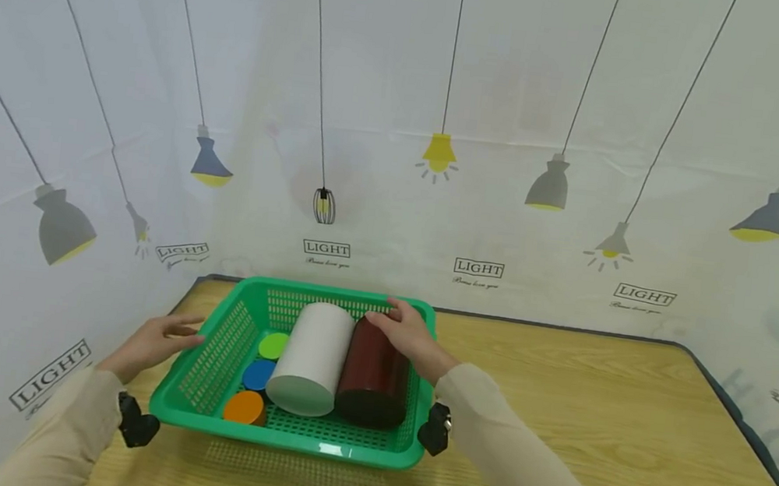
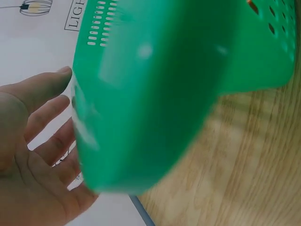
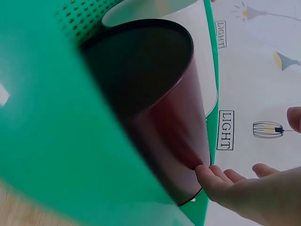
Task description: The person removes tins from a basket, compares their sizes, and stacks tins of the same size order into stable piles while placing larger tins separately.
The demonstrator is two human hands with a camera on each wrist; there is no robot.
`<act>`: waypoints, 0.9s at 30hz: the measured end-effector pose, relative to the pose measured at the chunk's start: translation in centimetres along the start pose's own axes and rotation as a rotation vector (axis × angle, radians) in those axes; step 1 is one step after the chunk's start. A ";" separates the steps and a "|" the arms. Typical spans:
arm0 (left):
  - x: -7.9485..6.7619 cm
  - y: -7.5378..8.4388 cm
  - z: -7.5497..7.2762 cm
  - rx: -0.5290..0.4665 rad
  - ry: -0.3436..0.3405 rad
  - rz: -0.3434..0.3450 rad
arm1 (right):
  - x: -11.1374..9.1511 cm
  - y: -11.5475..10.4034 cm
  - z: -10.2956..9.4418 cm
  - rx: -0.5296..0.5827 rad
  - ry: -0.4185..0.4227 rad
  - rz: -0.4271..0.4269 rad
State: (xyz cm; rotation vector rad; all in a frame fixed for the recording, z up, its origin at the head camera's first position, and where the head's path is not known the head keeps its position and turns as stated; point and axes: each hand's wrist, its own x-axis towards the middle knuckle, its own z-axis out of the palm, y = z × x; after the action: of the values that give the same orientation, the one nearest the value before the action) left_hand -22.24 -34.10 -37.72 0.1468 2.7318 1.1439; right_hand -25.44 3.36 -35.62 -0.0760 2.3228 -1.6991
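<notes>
A green plastic basket (image 1: 324, 446) with perforated walls stands on the wooden table. Lying side by side in it are a white cylinder (image 1: 316, 349) and a dark red cylinder (image 1: 377, 371). Small round pieces sit along its left side: light green (image 1: 273, 346), blue (image 1: 258, 375) and orange (image 1: 245, 408). My left hand (image 1: 158, 342) is at the basket's left rim, fingers loosely extended; in the left wrist view its fingertips meet the green edge. Over the far end of the dark red cylinder is my right hand (image 1: 412, 337), and the right wrist view shows a fingertip against the cylinder's side.
The wooden table (image 1: 557, 400) extends right of the basket, with a dark edge at the back. Behind it hangs a white sheet (image 1: 387, 118) printed with lamps and the word LIGHT. A dark wrist device (image 1: 137, 422) sits by the basket's near left corner.
</notes>
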 end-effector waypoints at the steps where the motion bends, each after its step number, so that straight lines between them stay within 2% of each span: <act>1: 0.0 -0.1 0.0 -0.019 -0.006 -0.008 | 0.1 0.0 0.1 0.004 0.004 0.002; 8: 0.0 -0.8 0.4 -0.140 0.000 -0.061 | 0.9 0.0 0.6 0.043 0.028 0.032; 12: -0.2 -0.8 0.6 -0.158 0.017 -0.053 | 1.1 0.2 0.9 0.074 0.052 0.058; 27: 0.1 -0.4 0.5 -0.107 0.015 -0.077 | 2.0 1.1 1.1 0.189 0.160 0.082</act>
State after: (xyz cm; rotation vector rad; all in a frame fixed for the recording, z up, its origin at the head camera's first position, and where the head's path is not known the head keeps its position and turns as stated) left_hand -22.22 -33.97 -38.35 0.0183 2.6557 1.2704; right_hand -27.00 2.34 -37.34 0.1951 2.2254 -1.9370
